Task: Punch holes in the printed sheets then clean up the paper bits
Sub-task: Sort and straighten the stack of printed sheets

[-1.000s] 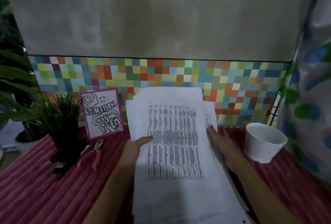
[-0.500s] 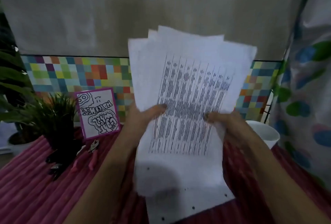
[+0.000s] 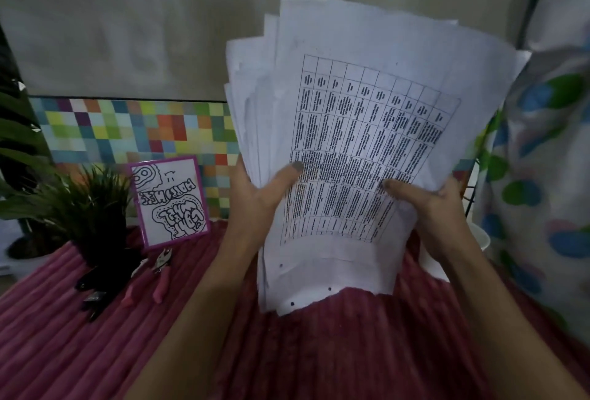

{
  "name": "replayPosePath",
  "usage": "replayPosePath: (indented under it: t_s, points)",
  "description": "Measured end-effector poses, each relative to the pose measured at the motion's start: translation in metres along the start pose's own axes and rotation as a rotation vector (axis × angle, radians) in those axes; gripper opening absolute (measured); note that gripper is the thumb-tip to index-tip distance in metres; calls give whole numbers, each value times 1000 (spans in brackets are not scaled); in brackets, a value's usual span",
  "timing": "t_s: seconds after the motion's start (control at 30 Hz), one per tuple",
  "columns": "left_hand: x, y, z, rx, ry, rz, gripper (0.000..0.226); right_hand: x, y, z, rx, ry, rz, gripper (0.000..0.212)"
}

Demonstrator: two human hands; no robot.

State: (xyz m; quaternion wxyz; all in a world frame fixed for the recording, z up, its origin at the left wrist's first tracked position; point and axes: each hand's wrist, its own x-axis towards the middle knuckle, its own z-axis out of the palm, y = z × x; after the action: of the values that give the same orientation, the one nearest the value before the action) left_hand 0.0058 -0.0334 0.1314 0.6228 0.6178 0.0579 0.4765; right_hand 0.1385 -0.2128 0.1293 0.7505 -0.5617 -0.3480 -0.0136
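I hold a loose stack of printed sheets point(image 3: 357, 131) upright above the pink ribbed cloth point(image 3: 79, 335). The top sheet carries a printed table, and small punched holes show along the lower edges. My left hand point(image 3: 258, 195) grips the stack's left edge, thumb across the front. My right hand point(image 3: 424, 204) grips the right edge, thumb on the print. A pink-handled hole punch point(image 3: 156, 275) lies on the cloth to the left, apart from both hands.
A dark potted plant point(image 3: 86, 217) and a purple-framed doodle card point(image 3: 170, 201) stand at the left. Black clips point(image 3: 92, 297) lie beside the punch. A white cup point(image 3: 479, 240) is mostly hidden behind my right hand. A patterned curtain point(image 3: 542, 176) hangs on the right.
The stack rose from lying flat on the cloth to upright in front of me and shifted right. Both hands kept their hold on its edges.
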Motion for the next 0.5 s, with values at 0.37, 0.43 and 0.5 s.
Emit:
replayPosePath:
  t_s: [0.37, 0.43, 0.5]
  points:
    - [4, -34, -17, 41, -58, -200, 60, 2, 12, -12, -36, -53, 92, 21]
    - [2, -47, -21, 21, -70, -295, 73, -2, 26, -17, -21, -23, 145, 19]
    - [0, -55, -26, -48, -87, -388, 76, -8, 38, -18, -1, -20, 190, 24]
